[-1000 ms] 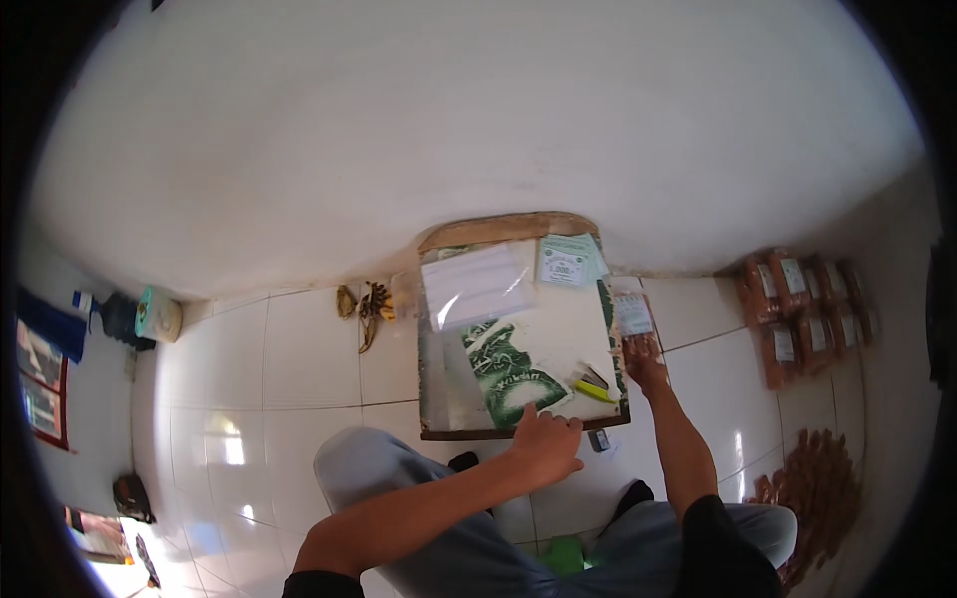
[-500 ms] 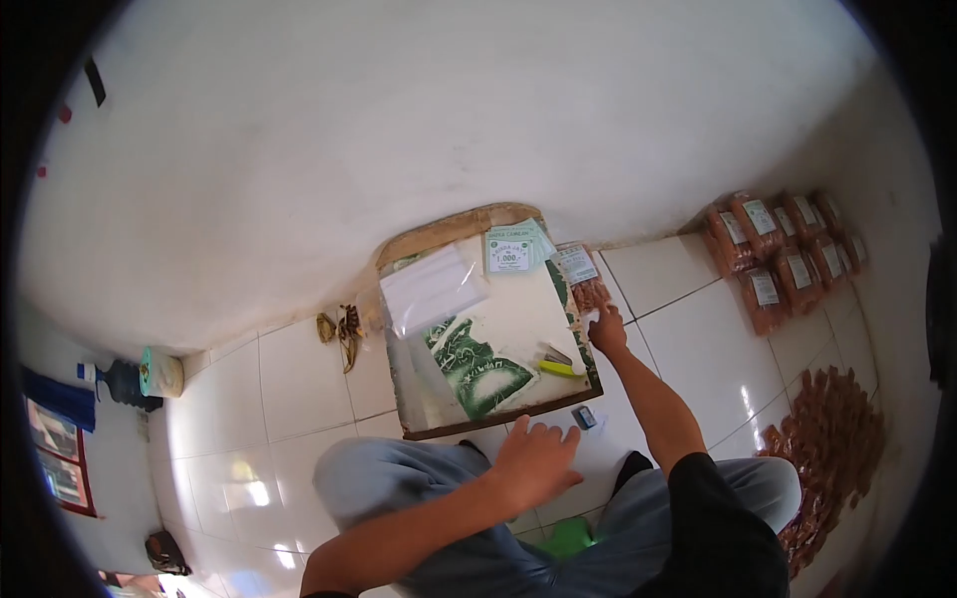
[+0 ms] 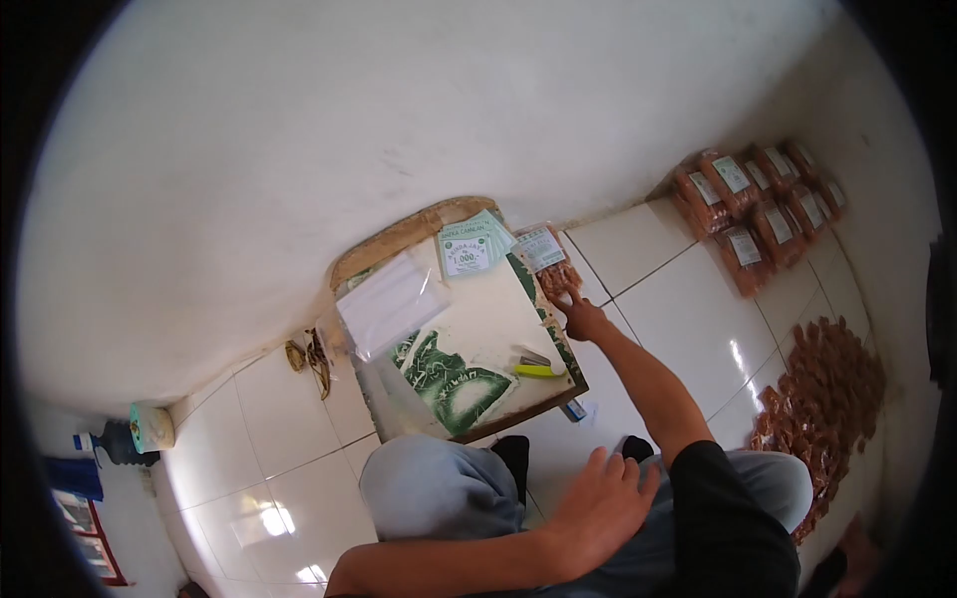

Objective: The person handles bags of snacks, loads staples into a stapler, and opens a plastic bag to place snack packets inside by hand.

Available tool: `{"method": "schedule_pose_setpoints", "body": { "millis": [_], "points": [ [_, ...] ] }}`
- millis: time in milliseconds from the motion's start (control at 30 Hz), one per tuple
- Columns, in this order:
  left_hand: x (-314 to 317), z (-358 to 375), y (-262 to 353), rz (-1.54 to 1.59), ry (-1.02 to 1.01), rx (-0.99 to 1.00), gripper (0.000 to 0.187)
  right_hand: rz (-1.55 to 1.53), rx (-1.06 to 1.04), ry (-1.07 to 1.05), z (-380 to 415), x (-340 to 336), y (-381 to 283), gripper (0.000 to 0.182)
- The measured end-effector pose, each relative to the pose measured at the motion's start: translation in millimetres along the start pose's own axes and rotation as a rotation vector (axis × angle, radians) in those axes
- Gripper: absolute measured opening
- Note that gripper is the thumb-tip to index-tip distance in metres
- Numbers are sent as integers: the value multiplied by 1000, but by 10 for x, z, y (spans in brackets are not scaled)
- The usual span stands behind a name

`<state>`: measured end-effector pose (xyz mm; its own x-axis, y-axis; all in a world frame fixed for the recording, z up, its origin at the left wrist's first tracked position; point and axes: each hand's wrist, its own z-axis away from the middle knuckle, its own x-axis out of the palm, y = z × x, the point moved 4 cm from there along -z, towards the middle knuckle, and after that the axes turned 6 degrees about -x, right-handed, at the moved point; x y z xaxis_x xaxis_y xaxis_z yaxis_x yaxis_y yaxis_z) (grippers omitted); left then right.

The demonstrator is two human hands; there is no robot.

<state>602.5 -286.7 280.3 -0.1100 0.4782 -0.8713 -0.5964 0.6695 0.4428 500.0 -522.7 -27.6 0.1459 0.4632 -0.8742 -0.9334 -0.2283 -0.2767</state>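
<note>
A clear plastic packet of reddish-brown snacks (image 3: 558,276) with a pale label lies on the floor along the right edge of a low worn table (image 3: 488,329). Fingers of my right hand (image 3: 583,319) are closed on its lower end. Over my lap hovers my left hand (image 3: 606,510), open, its fingers stretched out with nothing in them. A stack of pale green printed labels (image 3: 469,251) lies at the table's far edge. Left of it are clear plastic bags (image 3: 391,307). A yellow-green stapler (image 3: 535,369) rests near the table's right front corner.
Filled labelled packets (image 3: 768,224) are stacked by the wall at the right. Below them spreads a heap of small brown packets (image 3: 822,409). A small blue box (image 3: 574,410) is on the floor by the table. A water bottle (image 3: 125,444) stands far left.
My left hand has moved right and back towards my body, away from the table's front edge. My right hand stays at the packet's lower end. The view has shifted, and my left knee covers more of the table front.
</note>
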Motion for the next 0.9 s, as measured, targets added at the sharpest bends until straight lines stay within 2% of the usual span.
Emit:
{"method": "schedule_pose_setpoints", "body": {
  "millis": [67, 100, 167, 200, 300, 367, 500, 567, 633, 700, 767, 800, 867, 900],
  "points": [
    [1, 9, -7, 56, -11, 68, 55, -35, 1, -21, -22, 0, 206, 76],
    [19, -7, -30, -34, -74, 61, 54, -65, -8, -37, 26, 7, 352, 75],
    [74, -2, -63, -108, -161, 94, 54, -107, -40, 77, 264, -78, 676, 67],
    [89, -6, -103, -122, -122, 112, 54, -101, -19, 90, 475, -221, 812, 63],
    [28, 29, -151, -139, -83, 210, 56, -113, 118, 81, 1426, -826, 1093, 54],
    [-90, 60, -151, -56, -112, 263, 55, -6, 241, 43, 2125, -1185, 1250, 49],
    [-153, 87, -118, -40, -150, 370, 52, 1, 495, 103, 3484, -1546, 1491, 42],
    [-156, 71, -136, 30, -234, 357, 50, 0, 554, 118, 3970, -1426, 1614, 44],
    [-200, 53, -116, 47, -256, 344, 49, -22, 703, -22, 4311, -1453, 1564, 46],
    [-257, 10, -127, 25, -147, 312, 47, -21, 718, -92, 4529, -1380, 1529, 49],
    [-283, -26, -140, 62, -175, 270, 47, -93, 790, -101, 4770, -1165, 1704, 51],
    [-276, -37, -173, 55, -186, 194, 48, -99, 788, -100, 4865, -993, 1909, 51],
    [-259, -74, -228, 14, -224, 67, 53, -219, 919, -78, 5140, -371, 2502, 57],
    [-247, -101, -221, 9, -238, 69, 53, -233, 922, -82, 5275, -65, 2653, 57]
  ]
}}
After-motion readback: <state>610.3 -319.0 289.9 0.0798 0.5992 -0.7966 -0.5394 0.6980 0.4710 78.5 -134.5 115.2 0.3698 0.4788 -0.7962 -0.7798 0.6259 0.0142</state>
